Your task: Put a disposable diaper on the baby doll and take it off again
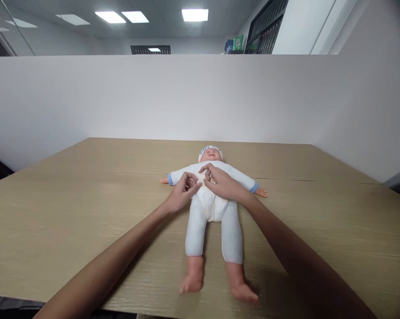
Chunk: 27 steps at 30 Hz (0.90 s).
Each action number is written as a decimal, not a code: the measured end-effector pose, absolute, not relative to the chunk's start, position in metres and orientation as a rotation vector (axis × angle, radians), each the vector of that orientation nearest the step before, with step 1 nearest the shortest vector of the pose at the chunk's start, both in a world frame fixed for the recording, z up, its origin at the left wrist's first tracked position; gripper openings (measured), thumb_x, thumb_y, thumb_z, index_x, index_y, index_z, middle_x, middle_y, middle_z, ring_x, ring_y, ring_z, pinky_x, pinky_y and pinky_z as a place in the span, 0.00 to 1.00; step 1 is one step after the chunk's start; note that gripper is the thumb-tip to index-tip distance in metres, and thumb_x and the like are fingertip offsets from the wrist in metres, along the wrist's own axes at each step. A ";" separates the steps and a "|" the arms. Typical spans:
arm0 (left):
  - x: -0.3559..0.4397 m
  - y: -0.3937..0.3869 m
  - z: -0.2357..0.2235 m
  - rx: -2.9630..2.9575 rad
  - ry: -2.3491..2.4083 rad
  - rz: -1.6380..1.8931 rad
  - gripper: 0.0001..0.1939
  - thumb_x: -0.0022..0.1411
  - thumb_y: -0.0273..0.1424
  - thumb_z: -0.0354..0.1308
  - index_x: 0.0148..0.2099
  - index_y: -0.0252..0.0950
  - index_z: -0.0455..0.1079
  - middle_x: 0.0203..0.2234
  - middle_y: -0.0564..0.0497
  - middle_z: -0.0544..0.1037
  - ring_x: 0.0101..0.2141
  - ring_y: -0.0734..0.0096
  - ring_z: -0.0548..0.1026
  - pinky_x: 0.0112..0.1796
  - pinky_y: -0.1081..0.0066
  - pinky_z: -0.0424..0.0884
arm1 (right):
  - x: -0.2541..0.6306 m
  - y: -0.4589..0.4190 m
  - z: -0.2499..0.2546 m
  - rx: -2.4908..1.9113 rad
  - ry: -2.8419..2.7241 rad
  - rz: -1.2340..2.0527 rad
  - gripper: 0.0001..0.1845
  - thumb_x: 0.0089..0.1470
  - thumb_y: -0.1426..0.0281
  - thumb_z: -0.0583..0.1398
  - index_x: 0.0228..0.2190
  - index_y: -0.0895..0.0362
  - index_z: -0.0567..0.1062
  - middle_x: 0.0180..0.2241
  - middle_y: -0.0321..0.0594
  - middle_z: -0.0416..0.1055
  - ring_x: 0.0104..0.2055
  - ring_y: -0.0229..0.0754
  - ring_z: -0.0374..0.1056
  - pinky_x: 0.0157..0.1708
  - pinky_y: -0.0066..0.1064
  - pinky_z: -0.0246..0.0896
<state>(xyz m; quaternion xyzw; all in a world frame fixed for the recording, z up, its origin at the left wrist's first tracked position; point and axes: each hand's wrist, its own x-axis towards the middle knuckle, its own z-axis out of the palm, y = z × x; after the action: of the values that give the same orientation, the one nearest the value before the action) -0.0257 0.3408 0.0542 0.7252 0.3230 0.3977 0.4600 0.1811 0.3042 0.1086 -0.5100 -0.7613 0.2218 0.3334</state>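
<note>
A baby doll (196,235) lies on its back on the table, head away from me, arms spread, in white clothing with blue cuffs and a white printed cap. Around its hips is a white diaper (213,208). At the diaper's waist, on the left side of the doll's belly, my left hand (184,191) pinches the edge between thumb and fingertips. Just beside it my right hand (221,182) is closed, its curled fingers on the front of the waistband. The fingers cover part of the waistband, so the exact spot of each grip is partly hidden.
The wooden table (87,212) has a thin seam running across it behind my hands. A white partition (200,97) rises along its far edge, and a pale wall (379,110) stands on the right.
</note>
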 end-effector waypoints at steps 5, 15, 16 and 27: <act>-0.029 0.318 0.066 1.905 0.944 1.130 0.16 0.74 0.46 0.63 0.48 0.40 0.67 0.39 0.52 0.73 0.35 0.68 0.67 0.38 0.67 0.64 | 0.172 0.285 0.112 -1.330 -1.963 0.112 0.12 0.62 0.77 0.56 0.45 0.54 0.74 0.42 0.43 0.73 0.47 0.51 0.70 0.50 0.43 0.63; -0.065 0.246 0.070 2.639 0.613 0.487 0.12 0.82 0.39 0.53 0.47 0.41 0.74 0.49 0.49 0.82 0.47 0.59 0.73 0.50 0.58 0.62 | 0.199 0.171 0.068 -1.289 -2.056 0.467 0.07 0.68 0.75 0.57 0.42 0.52 0.73 0.38 0.37 0.76 0.37 0.43 0.73 0.39 0.34 0.65; -0.064 0.250 0.067 2.628 0.660 0.477 0.14 0.82 0.40 0.52 0.45 0.40 0.73 0.46 0.50 0.81 0.47 0.59 0.73 0.50 0.58 0.62 | 0.205 0.173 0.060 -1.320 -2.045 0.451 0.05 0.67 0.73 0.59 0.41 0.52 0.74 0.38 0.37 0.76 0.38 0.44 0.73 0.40 0.35 0.65; -0.027 0.269 0.062 2.469 1.018 0.549 0.18 0.72 0.43 0.66 0.35 0.39 0.66 0.29 0.53 0.77 0.36 0.61 0.74 0.44 0.61 0.62 | 0.205 0.197 0.041 -1.510 -2.037 0.225 0.08 0.68 0.66 0.63 0.34 0.53 0.73 0.34 0.37 0.73 0.34 0.45 0.70 0.36 0.36 0.61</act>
<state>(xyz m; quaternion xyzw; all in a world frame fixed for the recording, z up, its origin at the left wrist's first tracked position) -0.0271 0.2689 0.0624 0.8861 0.3655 0.1972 0.2060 0.2050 0.1965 0.0409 -0.5670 -0.7650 0.0845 0.2936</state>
